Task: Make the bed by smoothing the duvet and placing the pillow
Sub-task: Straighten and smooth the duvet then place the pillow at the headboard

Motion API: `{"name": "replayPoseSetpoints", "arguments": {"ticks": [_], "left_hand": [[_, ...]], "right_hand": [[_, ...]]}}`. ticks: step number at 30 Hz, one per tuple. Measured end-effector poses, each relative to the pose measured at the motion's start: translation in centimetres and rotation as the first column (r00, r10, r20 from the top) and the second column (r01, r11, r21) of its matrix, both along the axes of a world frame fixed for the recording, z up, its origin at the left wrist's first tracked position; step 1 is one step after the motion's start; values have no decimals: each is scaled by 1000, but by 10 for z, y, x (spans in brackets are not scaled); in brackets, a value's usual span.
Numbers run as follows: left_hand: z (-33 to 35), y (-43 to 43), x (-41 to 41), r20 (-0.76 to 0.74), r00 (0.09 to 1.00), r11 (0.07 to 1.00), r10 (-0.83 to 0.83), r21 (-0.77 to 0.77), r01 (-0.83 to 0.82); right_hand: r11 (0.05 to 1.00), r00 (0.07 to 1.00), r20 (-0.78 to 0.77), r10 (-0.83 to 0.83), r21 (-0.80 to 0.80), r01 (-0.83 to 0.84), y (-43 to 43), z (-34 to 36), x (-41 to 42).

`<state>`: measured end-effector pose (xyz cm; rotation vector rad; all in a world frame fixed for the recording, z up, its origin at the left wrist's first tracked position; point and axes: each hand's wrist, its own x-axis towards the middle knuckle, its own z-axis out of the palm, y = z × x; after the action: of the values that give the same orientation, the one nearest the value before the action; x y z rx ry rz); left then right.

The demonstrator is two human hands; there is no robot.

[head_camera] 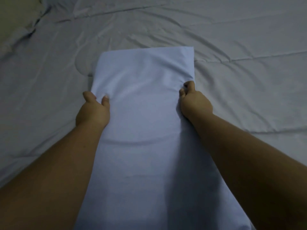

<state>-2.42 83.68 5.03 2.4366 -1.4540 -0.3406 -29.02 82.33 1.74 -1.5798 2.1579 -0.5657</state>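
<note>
Holding a long pale blue pillow [142,113] by its two long sides, the left hand [93,110] and right hand [195,102] each pinch the fabric about midway along. Its long axis runs straight away from the person, far end over the wrinkled grey duvet [240,47]. Both hands sit level and equally near, so the pillow probably has to be turned crosswise before it is set down.

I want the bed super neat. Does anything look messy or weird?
Yes. The duvet is creased, with long wrinkles across it and bunched folds at the far left. The pillow isn't set in place yet: the left hand and right hand grip its sides. Nothing looks torn or spilled.
</note>
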Motion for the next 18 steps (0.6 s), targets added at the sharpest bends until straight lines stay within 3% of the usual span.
{"name": "replayPoseSetpoints", "arguments": {"ticks": [13, 18], "left_hand": [[-12, 142, 18, -54, 998, 999, 25, 27, -23], [-13, 181, 21, -76, 995, 997, 60, 60, -56]], "right_hand": [[999, 988, -154, 32, 13, -30, 132, 9, 19], [999, 992, -119, 31, 45, -25, 173, 14, 19]]}}
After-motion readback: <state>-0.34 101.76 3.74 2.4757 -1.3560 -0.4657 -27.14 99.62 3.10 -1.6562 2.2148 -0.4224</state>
